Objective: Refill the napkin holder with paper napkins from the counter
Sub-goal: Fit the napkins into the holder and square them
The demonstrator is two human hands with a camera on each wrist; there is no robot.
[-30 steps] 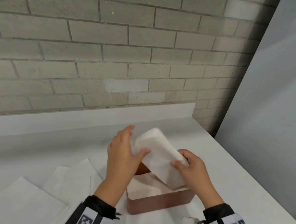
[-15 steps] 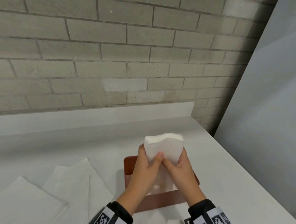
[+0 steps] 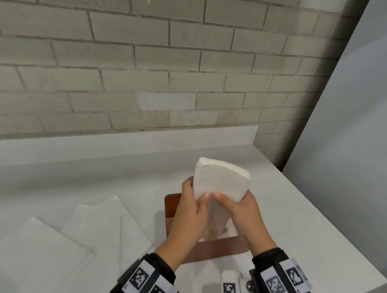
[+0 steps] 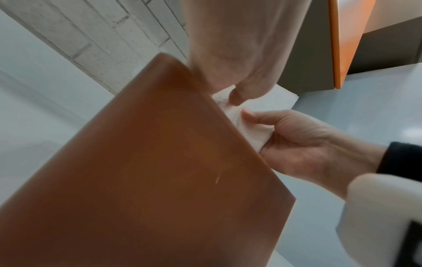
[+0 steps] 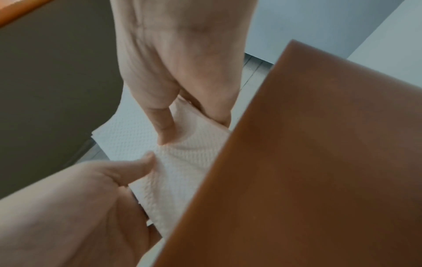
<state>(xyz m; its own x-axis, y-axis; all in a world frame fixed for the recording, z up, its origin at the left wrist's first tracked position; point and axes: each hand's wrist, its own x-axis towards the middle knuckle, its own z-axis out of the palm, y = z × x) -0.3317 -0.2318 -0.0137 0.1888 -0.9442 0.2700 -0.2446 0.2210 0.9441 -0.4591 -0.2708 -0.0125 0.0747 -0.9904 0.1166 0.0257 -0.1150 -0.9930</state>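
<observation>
A thick stack of white paper napkins (image 3: 219, 182) stands upright between both hands over the brown napkin holder (image 3: 172, 204). Its lower end dips into the holder's open top. My left hand (image 3: 196, 191) grips the stack's left edge, thumb on the near face. My right hand (image 3: 232, 198) grips the right edge the same way, and the two thumbs almost meet. In the left wrist view the holder's wall (image 4: 160, 162) hides most of the napkins (image 4: 239, 122). The right wrist view shows both thumbs pressing the embossed napkins (image 5: 182, 166) beside the holder (image 5: 308, 162).
Several loose napkins (image 3: 106, 227) lie spread on the white counter (image 3: 50, 183) left of the holder, with another pile (image 3: 36, 256) at the near left. A brick wall rises behind the counter. The counter's edge (image 3: 319, 222) runs diagonally at the right, beside a grey panel (image 3: 358, 133).
Both hands turned the napkin stack from a slant to upright over the holder. Over the last half second the grip and the stack have barely shifted.
</observation>
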